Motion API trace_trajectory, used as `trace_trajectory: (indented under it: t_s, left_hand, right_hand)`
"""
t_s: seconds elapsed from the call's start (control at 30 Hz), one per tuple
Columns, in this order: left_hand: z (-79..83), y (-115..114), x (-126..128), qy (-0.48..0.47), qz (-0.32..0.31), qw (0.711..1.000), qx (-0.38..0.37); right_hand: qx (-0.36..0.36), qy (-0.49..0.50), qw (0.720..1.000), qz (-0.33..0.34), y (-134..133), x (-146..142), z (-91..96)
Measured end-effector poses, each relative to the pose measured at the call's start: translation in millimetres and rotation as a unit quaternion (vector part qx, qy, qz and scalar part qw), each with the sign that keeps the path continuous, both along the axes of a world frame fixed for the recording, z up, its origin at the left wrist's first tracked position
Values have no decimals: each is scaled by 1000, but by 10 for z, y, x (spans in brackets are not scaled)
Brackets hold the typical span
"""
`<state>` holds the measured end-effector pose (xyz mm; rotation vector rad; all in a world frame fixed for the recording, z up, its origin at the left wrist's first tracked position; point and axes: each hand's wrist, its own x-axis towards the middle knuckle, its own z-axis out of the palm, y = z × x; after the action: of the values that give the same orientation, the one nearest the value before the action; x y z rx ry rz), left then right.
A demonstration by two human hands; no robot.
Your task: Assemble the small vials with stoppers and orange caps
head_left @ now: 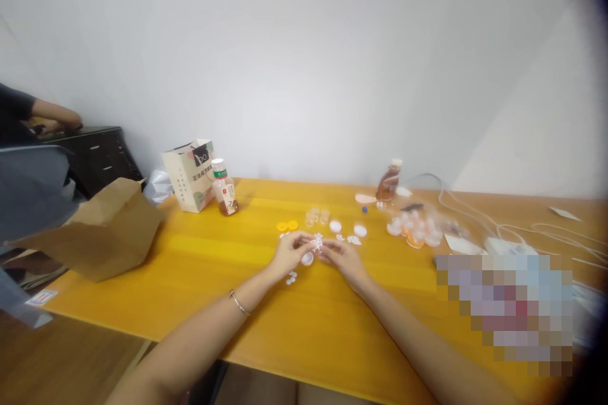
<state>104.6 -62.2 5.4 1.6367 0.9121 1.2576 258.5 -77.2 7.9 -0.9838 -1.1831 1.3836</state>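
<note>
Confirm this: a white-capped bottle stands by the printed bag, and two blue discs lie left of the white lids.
Wrong colour: the head view shows two yellow discs, not blue, left of the lids. The bottle does stand by the bag.

Bright, even light; small details look blurred.

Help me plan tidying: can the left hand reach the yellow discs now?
Probably yes: the yellow discs lie just beyond the left hand, with nothing tall between, though it seems occupied with a small white object.
</note>
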Motion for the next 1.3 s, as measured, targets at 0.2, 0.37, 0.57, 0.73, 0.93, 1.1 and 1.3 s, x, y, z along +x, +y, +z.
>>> trace_trajectory:
  t_s: [0.2, 0.37, 0.57, 0.73, 0.93, 1.1, 1.3]
  left_hand:
    - [31, -43, 0, 60, 42, 992, 103]
    - [40, -55, -7, 78, 46, 985, 146]
    - [87, -91, -17, 89, 48, 980, 171]
    - [82, -81, -16, 95, 43, 980, 171]
    - [79, -88, -14, 100, 49, 978, 176]
    - [89, -79, -20, 114, 56, 975, 183]
    - [70, -53, -24, 133, 60, 973, 177]
  right_hand:
    - [-7, 22, 999, 33, -35, -16, 28]
    - [-7, 11, 999, 38, -60, -14, 67]
    - [-5, 26, 999, 25, -85, -36, 78]
    - [-12, 32, 999, 31, -75, -38, 62]
    - [-13, 31, 998, 44, -60, -44, 51]
    - [-12, 23, 998, 49, -61, -54, 33]
    - [-7, 31, 999, 40, -52, -42, 18]
